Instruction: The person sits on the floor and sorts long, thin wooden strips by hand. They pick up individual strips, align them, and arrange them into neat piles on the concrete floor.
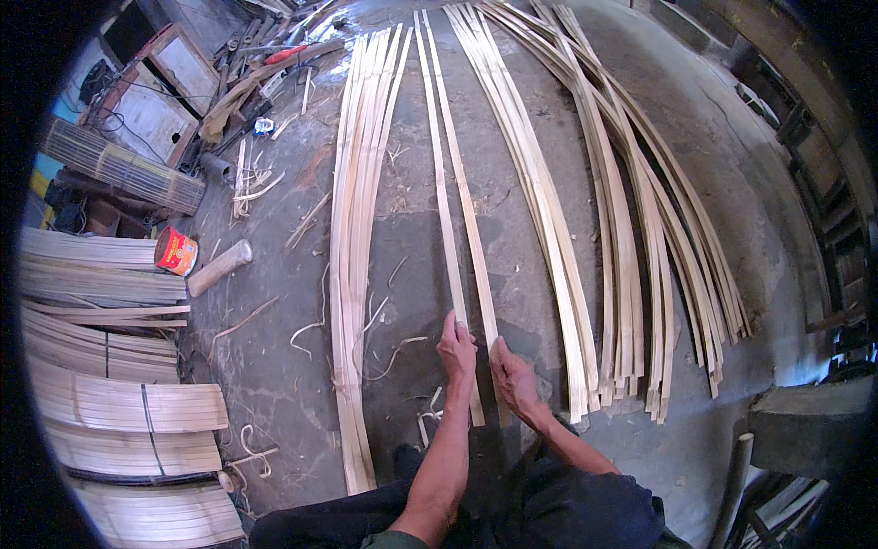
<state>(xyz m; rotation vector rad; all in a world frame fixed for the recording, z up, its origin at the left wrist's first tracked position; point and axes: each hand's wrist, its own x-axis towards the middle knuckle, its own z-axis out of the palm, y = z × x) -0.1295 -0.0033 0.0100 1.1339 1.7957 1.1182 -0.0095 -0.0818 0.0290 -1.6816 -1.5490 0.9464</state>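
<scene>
Two long, pale bamboo strips stretch side by side away from me along the floor. My left hand point(456, 348) is closed around the left bamboo strip point(445, 220), whose near end pokes out beyond my fingers. Around the right bamboo strip point(471, 220) my right hand point(515, 377) is closed, near that strip's close end. The strips lie apart with a narrow gap between them. To their left is a loose bundle of bamboo strips point(352, 210); another pale bundle point(540, 210) lies to their right.
Darker strips point(631, 201) fan out and cross at the right. Tied stacks of short slats point(137, 407) line the left side, beside an orange-red tub point(176, 252) and a wooden mallet-like piece point(219, 268). Curled shavings point(311, 334) litter the concrete floor. A pole point(734, 485) stands at lower right.
</scene>
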